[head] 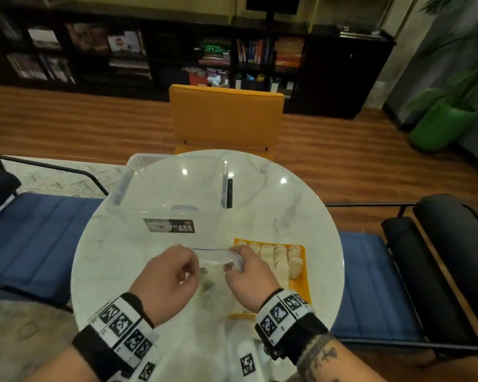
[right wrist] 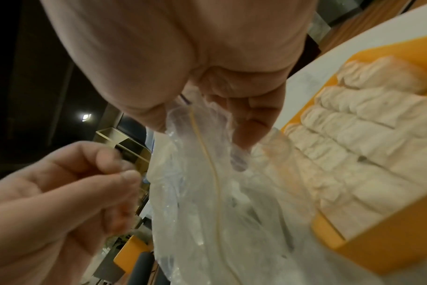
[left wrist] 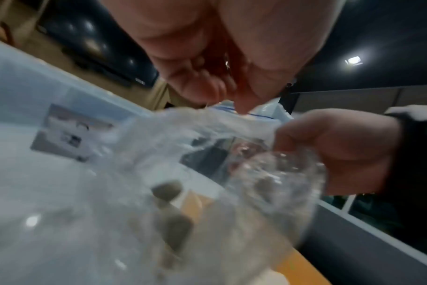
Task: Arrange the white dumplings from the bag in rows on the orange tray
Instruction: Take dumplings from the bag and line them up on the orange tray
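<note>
A clear zip bag [head: 214, 257] hangs between both hands over the round marble table [head: 273, 194]. My left hand [head: 195, 261] pinches the bag's left rim, and my right hand [head: 232, 265] grips its right rim. Through the crumpled plastic [left wrist: 202, 154] I see small dark shapes but cannot tell if a dumpling is inside. In the right wrist view my right hand [right wrist: 200, 131] has fingers curled into the bag's mouth [right wrist: 207, 173]. The orange tray [head: 305, 282] lies just right of my hands. White dumplings [head: 280, 257] fill it in rows [right wrist: 354, 138].
A clear plastic box [head: 171, 188] with a dark label stands on the table's far left half. An orange chair [head: 225, 117] faces me across the table. Blue benches [head: 39, 230] flank it on both sides. A bookshelf runs along the far wall.
</note>
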A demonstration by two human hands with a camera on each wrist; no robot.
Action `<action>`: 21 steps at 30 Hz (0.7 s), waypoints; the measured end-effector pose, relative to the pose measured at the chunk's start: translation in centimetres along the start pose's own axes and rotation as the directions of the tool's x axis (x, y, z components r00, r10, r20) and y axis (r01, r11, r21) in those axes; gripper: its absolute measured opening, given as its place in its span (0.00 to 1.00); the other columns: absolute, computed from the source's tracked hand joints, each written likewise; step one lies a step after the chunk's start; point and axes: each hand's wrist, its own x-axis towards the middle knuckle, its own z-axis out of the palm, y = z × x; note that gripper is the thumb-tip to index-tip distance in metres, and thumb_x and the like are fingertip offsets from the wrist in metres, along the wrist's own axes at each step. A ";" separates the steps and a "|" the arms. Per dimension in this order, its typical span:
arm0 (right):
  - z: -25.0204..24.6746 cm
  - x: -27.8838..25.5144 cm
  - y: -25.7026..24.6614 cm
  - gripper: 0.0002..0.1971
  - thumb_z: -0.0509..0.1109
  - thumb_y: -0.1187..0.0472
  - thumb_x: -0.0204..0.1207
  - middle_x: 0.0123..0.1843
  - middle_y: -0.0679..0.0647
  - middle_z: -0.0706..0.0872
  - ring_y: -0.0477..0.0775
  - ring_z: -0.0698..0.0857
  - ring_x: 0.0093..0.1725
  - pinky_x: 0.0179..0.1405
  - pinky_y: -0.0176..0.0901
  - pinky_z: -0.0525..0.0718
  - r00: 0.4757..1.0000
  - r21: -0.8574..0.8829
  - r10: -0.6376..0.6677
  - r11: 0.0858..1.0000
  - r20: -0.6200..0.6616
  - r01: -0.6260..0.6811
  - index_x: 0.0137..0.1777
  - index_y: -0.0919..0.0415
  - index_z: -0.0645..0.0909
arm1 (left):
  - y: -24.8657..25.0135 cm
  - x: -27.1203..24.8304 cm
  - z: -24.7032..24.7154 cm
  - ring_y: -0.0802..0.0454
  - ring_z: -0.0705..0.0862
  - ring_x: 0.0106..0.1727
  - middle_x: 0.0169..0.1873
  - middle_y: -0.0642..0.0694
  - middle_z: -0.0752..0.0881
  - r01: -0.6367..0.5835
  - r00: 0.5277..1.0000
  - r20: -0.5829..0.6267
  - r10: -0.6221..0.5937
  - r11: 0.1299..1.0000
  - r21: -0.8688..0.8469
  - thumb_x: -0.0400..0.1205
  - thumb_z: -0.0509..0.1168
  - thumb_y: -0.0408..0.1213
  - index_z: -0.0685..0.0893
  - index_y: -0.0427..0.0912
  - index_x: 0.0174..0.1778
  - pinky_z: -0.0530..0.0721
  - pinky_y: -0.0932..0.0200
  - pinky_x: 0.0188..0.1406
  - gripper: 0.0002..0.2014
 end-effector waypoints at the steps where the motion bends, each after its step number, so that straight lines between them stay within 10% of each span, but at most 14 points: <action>1: 0.6 0.1 -0.2 0.19 0.66 0.56 0.78 0.59 0.49 0.86 0.49 0.83 0.55 0.49 0.34 0.77 1.000 0.014 0.010 1.000 0.024 -0.011 0.68 0.50 0.75 | 0.1 -0.3 0.8 0.62 0.82 0.37 0.32 0.59 0.84 0.062 0.995 0.075 -0.058 0.997 -0.047 0.72 0.72 0.31 0.81 0.56 0.33 0.76 0.72 0.36 0.13; 6: 3.4 0.8 -1.0 0.29 0.65 0.59 0.75 0.69 0.57 0.83 0.58 0.83 0.66 0.64 0.44 0.81 0.971 -0.013 0.037 0.999 0.236 -0.035 0.77 0.52 0.69 | -3.5 -1.1 4.6 0.69 0.84 0.56 0.50 0.64 0.89 0.276 0.942 0.229 -0.244 0.953 -0.124 0.76 0.66 0.32 0.86 0.65 0.47 0.79 0.68 0.59 0.17; 9: 4.2 0.9 -1.6 0.31 0.64 0.61 0.78 0.75 0.59 0.79 0.60 0.79 0.72 0.72 0.48 0.78 0.947 -0.039 0.028 0.999 0.321 -0.016 0.82 0.54 0.64 | -4.5 -1.0 6.2 0.56 0.86 0.56 0.51 0.55 0.89 0.174 0.942 0.259 -0.214 0.970 0.169 0.77 0.61 0.38 0.85 0.57 0.53 0.76 0.66 0.54 0.13; 13: 3.8 1.2 -2.4 0.29 0.59 0.67 0.79 0.77 0.60 0.76 0.61 0.77 0.74 0.74 0.47 0.75 0.949 -0.089 -0.016 0.995 0.316 0.047 0.82 0.55 0.66 | -5.5 -0.8 7.1 0.51 0.83 0.62 0.61 0.52 0.86 0.163 0.848 0.309 -0.431 0.766 0.622 0.84 0.53 0.49 0.81 0.54 0.62 0.76 0.58 0.59 0.16; 21: 4.0 2.1 -2.2 0.27 0.58 0.72 0.78 0.76 0.58 0.79 0.57 0.75 0.77 0.79 0.42 0.69 0.941 -0.171 -0.045 0.979 0.334 0.108 0.77 0.60 0.76 | -8.6 0.0 9.4 0.47 0.82 0.60 0.63 0.45 0.82 0.362 0.685 0.352 -0.638 0.717 0.595 0.82 0.53 0.56 0.74 0.50 0.72 0.80 0.55 0.60 0.25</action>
